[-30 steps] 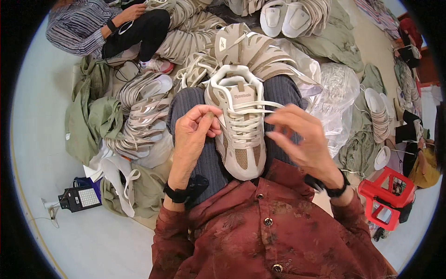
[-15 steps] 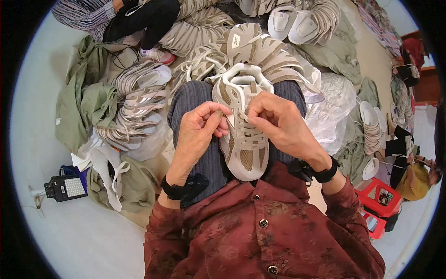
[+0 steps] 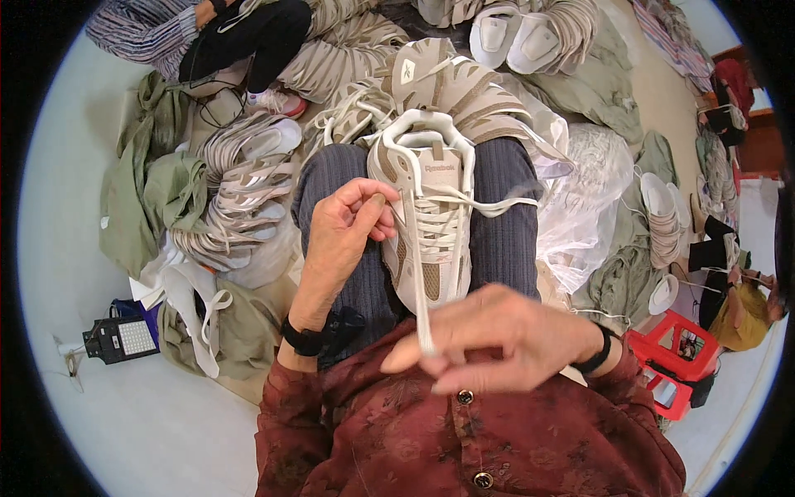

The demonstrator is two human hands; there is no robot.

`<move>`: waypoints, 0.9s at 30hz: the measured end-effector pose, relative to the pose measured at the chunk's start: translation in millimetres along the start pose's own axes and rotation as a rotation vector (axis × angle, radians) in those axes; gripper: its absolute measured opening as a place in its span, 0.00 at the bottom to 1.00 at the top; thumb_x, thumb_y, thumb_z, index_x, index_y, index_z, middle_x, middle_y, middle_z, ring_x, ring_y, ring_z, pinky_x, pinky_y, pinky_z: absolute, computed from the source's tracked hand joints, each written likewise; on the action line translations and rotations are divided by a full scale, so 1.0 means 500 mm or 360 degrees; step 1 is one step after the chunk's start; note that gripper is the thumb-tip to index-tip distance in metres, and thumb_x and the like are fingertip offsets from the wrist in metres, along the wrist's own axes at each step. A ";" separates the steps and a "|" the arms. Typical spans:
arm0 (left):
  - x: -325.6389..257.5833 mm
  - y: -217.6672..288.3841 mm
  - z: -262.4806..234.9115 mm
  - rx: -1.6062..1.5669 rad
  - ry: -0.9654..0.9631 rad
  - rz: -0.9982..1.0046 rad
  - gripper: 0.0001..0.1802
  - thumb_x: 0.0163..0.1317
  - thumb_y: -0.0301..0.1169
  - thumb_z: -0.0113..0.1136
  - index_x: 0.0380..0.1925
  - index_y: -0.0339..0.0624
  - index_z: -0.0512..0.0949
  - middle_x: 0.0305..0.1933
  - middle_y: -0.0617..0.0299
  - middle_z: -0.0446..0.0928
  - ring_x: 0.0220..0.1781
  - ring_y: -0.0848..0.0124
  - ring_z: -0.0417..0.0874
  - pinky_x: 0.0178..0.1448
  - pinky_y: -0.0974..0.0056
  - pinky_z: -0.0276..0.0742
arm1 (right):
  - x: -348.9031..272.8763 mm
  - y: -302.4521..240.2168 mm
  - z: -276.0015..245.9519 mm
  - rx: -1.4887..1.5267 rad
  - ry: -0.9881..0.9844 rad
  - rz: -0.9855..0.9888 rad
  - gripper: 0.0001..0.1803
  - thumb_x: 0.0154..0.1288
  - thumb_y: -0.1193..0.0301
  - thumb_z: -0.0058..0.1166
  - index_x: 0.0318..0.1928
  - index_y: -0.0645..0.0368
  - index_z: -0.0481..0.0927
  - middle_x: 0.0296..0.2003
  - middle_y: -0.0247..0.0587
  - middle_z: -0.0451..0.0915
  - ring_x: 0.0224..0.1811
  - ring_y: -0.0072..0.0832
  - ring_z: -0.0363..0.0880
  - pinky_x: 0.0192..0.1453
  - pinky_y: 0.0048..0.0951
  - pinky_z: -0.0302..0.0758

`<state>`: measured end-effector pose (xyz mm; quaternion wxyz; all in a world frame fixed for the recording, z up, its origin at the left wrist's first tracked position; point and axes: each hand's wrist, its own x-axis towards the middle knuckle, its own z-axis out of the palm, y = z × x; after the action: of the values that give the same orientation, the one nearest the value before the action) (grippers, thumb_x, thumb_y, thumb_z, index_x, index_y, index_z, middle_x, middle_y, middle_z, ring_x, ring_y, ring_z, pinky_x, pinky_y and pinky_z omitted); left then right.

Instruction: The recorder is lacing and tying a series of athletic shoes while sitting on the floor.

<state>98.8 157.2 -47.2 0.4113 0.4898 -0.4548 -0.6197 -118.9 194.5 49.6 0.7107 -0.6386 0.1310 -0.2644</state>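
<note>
A beige and brown sneaker [image 3: 439, 240] rests on my lap between my knees, its toe toward me. White shoelace [image 3: 436, 225] crosses its tongue through several eyelets. One free lace end [image 3: 501, 205] trails over my right thigh. Another stretch of lace [image 3: 421, 286] runs taut from the upper left eyelets down to my right hand [image 3: 509, 338]. That hand is blurred by motion in front of my shirt, its fingers closed on the lace. My left hand [image 3: 352, 228] is by the sneaker's left eyelet edge, thumb and fingertips pinched; what lies between them is hidden.
More sneakers [image 3: 476, 103] are heaped beyond my knees. Stacked shoe uppers [image 3: 248, 190] lie at left on green cloth [image 3: 137, 199]. Clear plastic bags [image 3: 588, 199] sit at right, near a red plastic stool [image 3: 675, 348]. Another person's leg [image 3: 257, 50] shows at the far left.
My right hand has moved from the sneaker's top eyelets toward my body, drawing a lace out long. The other lace end now lies over my right thigh. My left hand has barely moved.
</note>
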 end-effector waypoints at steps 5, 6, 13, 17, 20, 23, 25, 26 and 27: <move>-0.025 0.048 0.024 -0.0019 -0.0146 -0.0247 0.21 0.73 0.45 0.53 0.36 0.36 0.82 0.23 0.67 0.78 0.22 0.81 0.76 0.27 0.78 0.66 | -0.032 -0.056 0.033 -0.0089 -0.0124 -0.0318 0.16 0.67 0.75 0.57 0.52 0.69 0.76 0.45 0.54 0.79 0.39 0.47 0.81 0.36 0.43 0.78; -0.028 0.055 0.033 -0.0040 -0.0189 -0.0309 0.24 0.72 0.48 0.53 0.34 0.36 0.82 0.23 0.67 0.78 0.21 0.81 0.76 0.27 0.78 0.65 | -0.031 -0.077 0.034 -0.0147 -0.0181 -0.0334 0.15 0.66 0.74 0.57 0.50 0.70 0.75 0.42 0.54 0.77 0.37 0.48 0.80 0.34 0.42 0.76; -0.028 0.086 0.062 -0.0142 -0.0256 -0.0444 0.15 0.70 0.37 0.55 0.34 0.35 0.81 0.23 0.69 0.74 0.21 0.85 0.67 0.26 0.80 0.57 | -0.041 -0.076 0.056 -0.0231 -0.0404 -0.0398 0.15 0.65 0.74 0.56 0.49 0.71 0.76 0.36 0.50 0.76 0.30 0.43 0.79 0.28 0.39 0.74; -0.062 0.113 0.053 -0.0133 -0.0140 -0.0380 0.14 0.67 0.36 0.59 0.29 0.35 0.82 0.21 0.72 0.71 0.18 0.85 0.61 0.23 0.76 0.53 | -0.060 -0.049 0.042 -0.0387 -0.0270 -0.0157 0.12 0.64 0.73 0.57 0.44 0.67 0.76 0.33 0.49 0.75 0.34 0.49 0.78 0.34 0.44 0.74; -0.127 0.182 0.030 0.0175 -0.0182 -0.0152 0.15 0.66 0.37 0.60 0.30 0.35 0.82 0.21 0.69 0.71 0.17 0.84 0.60 0.23 0.76 0.53 | -0.075 -0.015 0.019 -0.0389 -0.0024 -0.0111 0.10 0.64 0.74 0.57 0.43 0.66 0.77 0.32 0.51 0.76 0.33 0.50 0.78 0.36 0.45 0.74; -0.158 0.212 0.007 -0.0190 -0.0275 0.0327 0.16 0.67 0.38 0.59 0.33 0.33 0.79 0.22 0.66 0.71 0.15 0.83 0.59 0.23 0.75 0.52 | -0.086 0.007 -0.001 -0.0477 0.0198 -0.0029 0.08 0.63 0.75 0.58 0.40 0.68 0.79 0.31 0.52 0.79 0.33 0.50 0.80 0.38 0.43 0.76; -0.166 0.221 -0.006 -0.0433 -0.0132 0.0487 0.16 0.67 0.38 0.58 0.34 0.32 0.78 0.23 0.64 0.71 0.15 0.82 0.60 0.22 0.74 0.53 | -0.092 0.010 -0.016 -0.0574 0.0413 0.0081 0.06 0.61 0.78 0.59 0.38 0.68 0.81 0.31 0.51 0.81 0.34 0.48 0.81 0.39 0.39 0.77; -0.170 0.227 -0.012 -0.0678 0.0014 0.0644 0.16 0.68 0.37 0.57 0.36 0.32 0.76 0.24 0.63 0.71 0.16 0.81 0.62 0.22 0.73 0.53 | -0.095 0.014 -0.025 -0.0575 0.0407 0.0074 0.06 0.61 0.78 0.59 0.38 0.68 0.81 0.31 0.51 0.81 0.34 0.48 0.81 0.39 0.39 0.77; -0.171 0.241 -0.021 -0.0673 0.0017 0.0651 0.16 0.68 0.37 0.57 0.36 0.32 0.76 0.24 0.63 0.71 0.16 0.81 0.62 0.22 0.73 0.53 | -0.099 0.023 -0.035 -0.0771 0.0544 0.0081 0.06 0.60 0.79 0.59 0.39 0.68 0.82 0.31 0.51 0.81 0.33 0.47 0.82 0.38 0.39 0.77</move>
<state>132.4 207.1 88.2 0.6231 0.2946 -0.4026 -0.6023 -166.4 207.1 28.1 0.5115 -0.7324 0.3242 -0.3112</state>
